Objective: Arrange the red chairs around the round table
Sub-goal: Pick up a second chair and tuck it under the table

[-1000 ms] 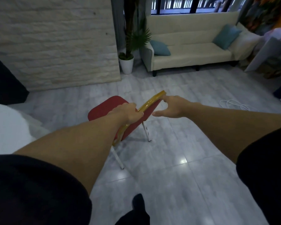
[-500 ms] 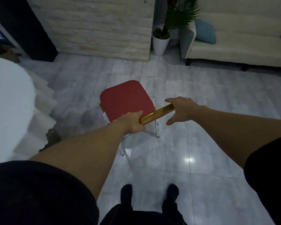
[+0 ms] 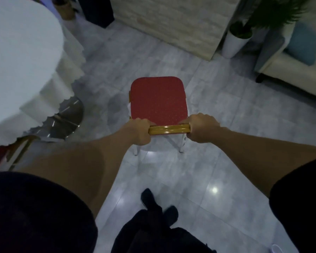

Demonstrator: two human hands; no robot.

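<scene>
A red chair (image 3: pixel 158 100) with a dotted red seat and a gold back rail stands on the grey tiles straight ahead, its seat facing away from me. My left hand (image 3: pixel 139 131) grips the left end of the gold rail. My right hand (image 3: pixel 202 127) grips the right end. The round table (image 3: pixel 16 57), draped in a white cloth, fills the upper left, with its shiny metal base (image 3: pixel 66 117) showing under the cloth. The chair sits to the right of the table, apart from it. Part of another red chair (image 3: pixel 0 156) shows at the left edge under the cloth.
A pale brick wall (image 3: pixel 173 26) stands beyond the chair. A white planter with a green plant (image 3: pixel 234 42) and a cream sofa with a blue cushion (image 3: pixel 299 57) are at the upper right. My dark shoes (image 3: pixel 159 207) are on the tiles below.
My view has swung left toward the table. The chair has turned square to me, and my right hand has closed on the rail's right end.
</scene>
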